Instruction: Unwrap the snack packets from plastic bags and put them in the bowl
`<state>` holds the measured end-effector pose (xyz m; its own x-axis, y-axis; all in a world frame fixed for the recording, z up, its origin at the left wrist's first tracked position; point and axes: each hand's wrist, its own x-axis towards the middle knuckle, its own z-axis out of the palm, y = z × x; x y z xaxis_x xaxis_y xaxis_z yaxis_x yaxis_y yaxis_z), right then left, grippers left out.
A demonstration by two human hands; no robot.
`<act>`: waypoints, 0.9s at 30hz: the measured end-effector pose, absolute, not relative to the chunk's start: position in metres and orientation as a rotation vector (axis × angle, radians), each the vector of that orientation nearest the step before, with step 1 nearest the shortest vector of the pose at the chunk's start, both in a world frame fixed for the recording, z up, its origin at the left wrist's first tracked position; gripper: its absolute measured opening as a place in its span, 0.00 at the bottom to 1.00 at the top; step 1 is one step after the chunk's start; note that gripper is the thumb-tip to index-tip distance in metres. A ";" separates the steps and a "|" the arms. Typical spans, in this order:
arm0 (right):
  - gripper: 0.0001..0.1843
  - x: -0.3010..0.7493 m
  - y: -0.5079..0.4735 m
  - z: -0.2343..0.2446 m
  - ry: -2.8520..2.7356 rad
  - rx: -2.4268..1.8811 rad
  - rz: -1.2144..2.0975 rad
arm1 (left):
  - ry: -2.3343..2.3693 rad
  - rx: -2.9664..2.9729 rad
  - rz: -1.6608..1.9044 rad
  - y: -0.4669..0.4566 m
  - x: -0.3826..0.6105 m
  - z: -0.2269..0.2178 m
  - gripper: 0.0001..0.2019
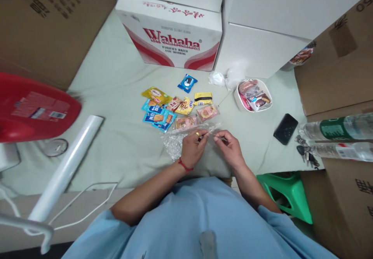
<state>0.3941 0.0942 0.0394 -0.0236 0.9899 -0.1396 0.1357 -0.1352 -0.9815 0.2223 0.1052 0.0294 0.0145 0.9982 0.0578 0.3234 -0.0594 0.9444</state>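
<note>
Clear plastic bag [172, 144], at centre of the head view: left hand [192, 148] pinches its edge; right hand [232, 153] narrows its fingers just beside, hold unclear. Working the edge seems in hand; next likely calls for delicate, two-sided pinching.

Blue snack packets [158, 118], black-striped yellow packet [203, 98], clear bag [174, 144], red-and-white carton [175, 37], pale green cloth [122, 88]
</note>
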 end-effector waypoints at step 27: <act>0.33 0.382 0.102 0.038 -0.868 -1.465 1.661 | 1.173 0.848 1.080 0.106 0.134 0.043 0.24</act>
<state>0.3816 0.1023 0.0377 -0.0691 0.8696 -0.4888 -0.0950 -0.4935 -0.8645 0.1342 0.1061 0.0426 0.0384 0.9576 -0.2857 -0.2057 0.2873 0.9355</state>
